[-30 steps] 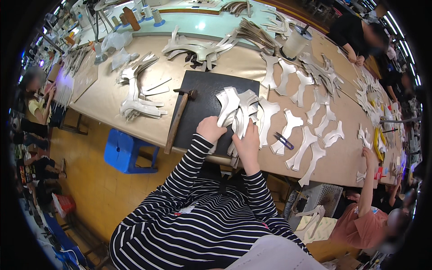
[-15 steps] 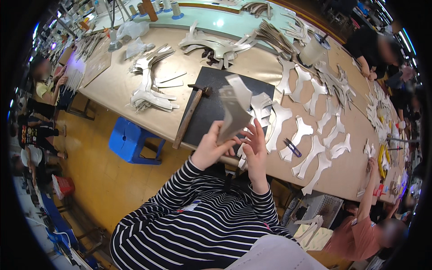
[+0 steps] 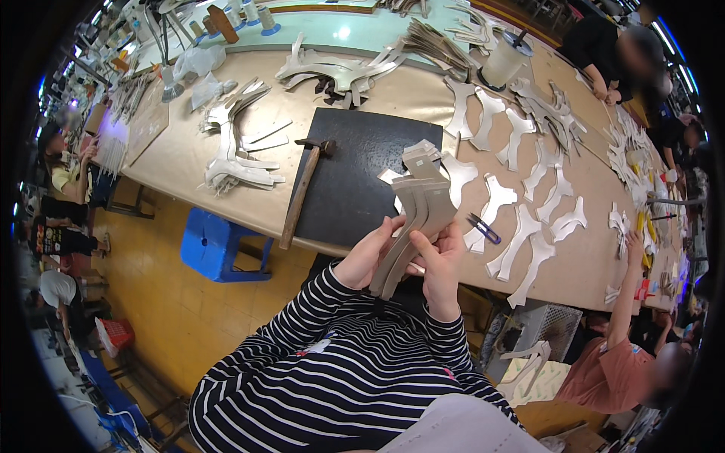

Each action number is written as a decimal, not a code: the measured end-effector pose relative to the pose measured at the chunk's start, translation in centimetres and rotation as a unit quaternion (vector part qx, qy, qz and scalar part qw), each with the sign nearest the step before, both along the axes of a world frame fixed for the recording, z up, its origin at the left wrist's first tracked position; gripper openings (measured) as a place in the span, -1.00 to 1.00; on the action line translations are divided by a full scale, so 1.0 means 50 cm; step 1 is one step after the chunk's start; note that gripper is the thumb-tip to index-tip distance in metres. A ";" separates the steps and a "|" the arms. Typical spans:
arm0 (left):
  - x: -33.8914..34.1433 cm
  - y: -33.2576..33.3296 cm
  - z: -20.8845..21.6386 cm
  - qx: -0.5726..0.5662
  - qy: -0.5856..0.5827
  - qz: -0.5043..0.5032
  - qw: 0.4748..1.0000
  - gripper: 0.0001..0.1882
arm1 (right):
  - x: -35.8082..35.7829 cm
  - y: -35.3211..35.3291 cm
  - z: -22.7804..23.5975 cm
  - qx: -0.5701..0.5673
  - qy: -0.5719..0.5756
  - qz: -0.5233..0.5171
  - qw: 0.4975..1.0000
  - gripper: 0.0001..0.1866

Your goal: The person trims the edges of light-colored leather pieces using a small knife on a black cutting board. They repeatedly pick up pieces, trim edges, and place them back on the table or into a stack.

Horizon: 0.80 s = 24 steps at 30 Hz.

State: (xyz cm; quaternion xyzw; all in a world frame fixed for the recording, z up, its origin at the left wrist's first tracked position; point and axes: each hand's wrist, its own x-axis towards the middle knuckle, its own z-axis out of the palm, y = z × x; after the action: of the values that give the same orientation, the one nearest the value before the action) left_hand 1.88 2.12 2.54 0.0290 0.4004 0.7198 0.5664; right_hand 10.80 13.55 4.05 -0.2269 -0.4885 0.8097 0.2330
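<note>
A fanned stack of curved, grey-beige cut leather-like pieces [image 3: 423, 205] is held over the near edge of the table. My left hand [image 3: 368, 258] grips its left edge, fingers partly behind it. On the other side my right hand [image 3: 442, 263] pinches the stack, thumb lying on the front face. Behind the stack is a black board [image 3: 355, 162], with more pale pieces partly hidden at its right edge. A wooden-handled hammer [image 3: 302, 192] lies along the board's left side. To the right of my hands are dark-blue thread snips [image 3: 483, 228].
Pale cut pieces [image 3: 521, 238] lie in rows on the right of the table. More piles [image 3: 240, 143] sit at left and back. A spool-like container [image 3: 506, 62] stands at the back right, and a blue stool [image 3: 208, 243] at the left. Other people work around the table.
The stack has turned and spread into a fan, showing its beige faces. My right hand, open beside it before, has closed on it. The view has shifted slightly.
</note>
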 end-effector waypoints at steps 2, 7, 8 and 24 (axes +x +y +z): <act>0.000 0.001 -0.002 0.027 0.025 -0.019 0.999 -0.40 | 0.006 0.003 -0.002 0.010 -0.018 0.015 1.000 -0.53; -0.011 -0.012 -0.030 0.078 0.079 -0.040 0.993 -0.43 | 0.005 -0.004 -0.010 0.114 -0.047 0.030 0.992 -0.36; -0.013 -0.017 -0.036 0.071 0.089 -0.034 0.993 -0.43 | 0.003 -0.010 -0.013 0.145 -0.071 0.016 0.987 -0.29; 0.009 -0.086 -0.084 -0.076 0.485 -0.151 0.858 -0.43 | 0.015 -0.035 0.007 0.540 -0.013 0.127 0.832 -0.27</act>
State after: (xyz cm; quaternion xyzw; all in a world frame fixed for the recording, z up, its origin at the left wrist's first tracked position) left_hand 2.33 -2.19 -1.68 0.3917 0.6683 0.4879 0.4024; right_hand 11.56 11.78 4.42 -0.0115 -0.8756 0.4365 0.2066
